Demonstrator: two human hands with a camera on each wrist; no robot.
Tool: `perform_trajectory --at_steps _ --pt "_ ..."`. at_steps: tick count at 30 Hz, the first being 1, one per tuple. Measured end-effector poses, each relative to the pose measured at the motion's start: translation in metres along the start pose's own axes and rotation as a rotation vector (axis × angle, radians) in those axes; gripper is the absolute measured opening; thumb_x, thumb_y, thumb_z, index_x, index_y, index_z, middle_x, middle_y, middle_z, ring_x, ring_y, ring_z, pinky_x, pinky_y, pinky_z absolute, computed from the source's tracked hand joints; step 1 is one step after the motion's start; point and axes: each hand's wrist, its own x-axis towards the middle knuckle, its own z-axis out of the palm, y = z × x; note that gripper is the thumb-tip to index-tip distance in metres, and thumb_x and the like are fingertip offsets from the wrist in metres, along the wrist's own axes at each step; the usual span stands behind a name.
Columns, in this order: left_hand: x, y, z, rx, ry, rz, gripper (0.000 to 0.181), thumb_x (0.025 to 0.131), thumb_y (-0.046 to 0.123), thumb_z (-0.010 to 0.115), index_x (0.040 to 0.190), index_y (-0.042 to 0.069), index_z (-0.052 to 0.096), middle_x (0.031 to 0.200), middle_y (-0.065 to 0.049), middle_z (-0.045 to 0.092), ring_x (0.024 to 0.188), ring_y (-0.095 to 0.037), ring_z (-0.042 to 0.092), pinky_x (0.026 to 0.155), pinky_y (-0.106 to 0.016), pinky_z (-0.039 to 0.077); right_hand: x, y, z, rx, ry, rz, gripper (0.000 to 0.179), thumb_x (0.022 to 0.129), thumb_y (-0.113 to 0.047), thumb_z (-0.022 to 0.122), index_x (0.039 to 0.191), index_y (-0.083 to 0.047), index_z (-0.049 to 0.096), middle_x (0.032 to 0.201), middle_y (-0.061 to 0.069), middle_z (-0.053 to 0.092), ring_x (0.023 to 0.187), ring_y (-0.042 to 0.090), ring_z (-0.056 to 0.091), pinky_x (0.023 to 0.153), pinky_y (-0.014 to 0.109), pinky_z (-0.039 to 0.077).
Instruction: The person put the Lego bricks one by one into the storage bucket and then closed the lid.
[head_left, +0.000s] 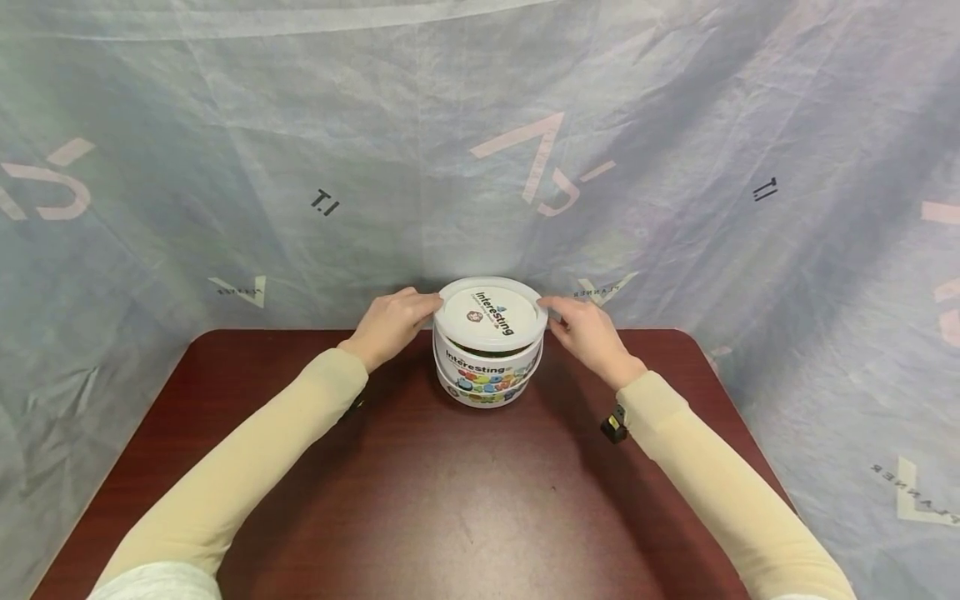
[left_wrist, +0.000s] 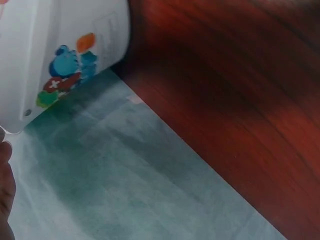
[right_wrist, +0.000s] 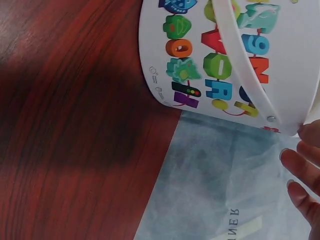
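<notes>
A white round bucket (head_left: 480, 385) printed with colourful letters and shapes stands at the far middle of the table. Its white lid (head_left: 491, 317), marked "Interesting", sits raised at the front, where a dark gap shows colour inside. At the lid's left edge, my left hand (head_left: 393, 323) pinches the rim. My right hand (head_left: 590, 333) pinches the opposite side. The right wrist view shows the bucket's handle (right_wrist: 242, 55) hanging down across the print, with fingertips (right_wrist: 290, 156) near the rim. Only part of the left hand's fingers (left_wrist: 6, 152) shows in the left wrist view.
The dark red wooden table (head_left: 465, 500) extends toward me. A grey printed cloth (head_left: 420, 167) hangs close behind the bucket and along both sides. A small black device (head_left: 614, 425) is at my right wrist.
</notes>
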Motion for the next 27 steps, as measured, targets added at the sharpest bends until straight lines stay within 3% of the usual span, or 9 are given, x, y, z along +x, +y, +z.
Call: perform_trajectory --at_steps 7,12,16,19,23,27 --pt "-0.003 0.004 -0.001 0.181 -0.029 0.129 0.035 0.089 -0.006 0.078 0.123 0.002 0.073 0.122 -0.013 0.075 0.097 -0.027 0.068 0.080 -0.037 0.061 -0.004 0.003 0.001 -0.041 -0.030 -0.045 0.035 0.094 -0.001 0.074 0.129 -0.009 0.070 0.121 0.011 0.075 0.081 0.026 0.069 0.076 0.051 0.056" --pt "-0.003 0.005 -0.002 0.301 -0.037 0.208 0.033 0.091 -0.005 0.075 0.124 -0.002 0.070 0.123 -0.016 0.073 0.098 -0.029 0.068 0.082 -0.037 0.061 -0.007 0.004 0.002 -0.044 -0.023 -0.069 0.038 0.092 0.001 0.076 0.128 -0.009 0.070 0.120 0.011 0.075 0.086 0.029 0.071 0.077 0.049 0.057" --pt "-0.004 0.006 -0.002 0.359 -0.007 0.257 0.029 0.094 -0.006 0.071 0.122 -0.005 0.069 0.122 -0.019 0.073 0.095 -0.031 0.068 0.079 -0.037 0.061 -0.008 0.004 0.004 -0.036 -0.015 -0.079 0.036 0.093 0.000 0.076 0.127 -0.009 0.071 0.120 0.010 0.075 0.093 0.030 0.073 0.079 0.050 0.058" --pt "-0.008 0.006 -0.002 0.382 0.021 0.273 0.026 0.094 -0.006 0.069 0.121 -0.007 0.069 0.120 -0.020 0.073 0.092 -0.031 0.068 0.077 -0.036 0.061 -0.007 0.003 0.004 -0.019 -0.024 -0.071 0.036 0.094 0.000 0.074 0.128 -0.009 0.070 0.122 0.010 0.075 0.089 0.029 0.072 0.076 0.049 0.057" --pt "-0.011 0.004 -0.003 0.415 0.024 0.285 0.026 0.095 -0.006 0.066 0.121 -0.007 0.069 0.120 -0.020 0.073 0.091 -0.031 0.068 0.076 -0.036 0.061 -0.006 0.001 0.003 0.005 -0.054 -0.026 0.039 0.095 0.002 0.069 0.132 -0.010 0.069 0.125 0.011 0.073 0.070 0.024 0.062 0.063 0.043 0.051" --pt "-0.012 0.003 -0.003 0.353 0.007 0.236 0.029 0.095 -0.005 0.069 0.123 -0.004 0.069 0.122 -0.018 0.073 0.096 -0.032 0.068 0.078 -0.038 0.060 -0.005 0.001 0.004 0.025 -0.072 0.021 0.039 0.099 0.002 0.061 0.136 -0.010 0.067 0.125 0.012 0.071 0.060 0.020 0.048 0.057 0.037 0.042"
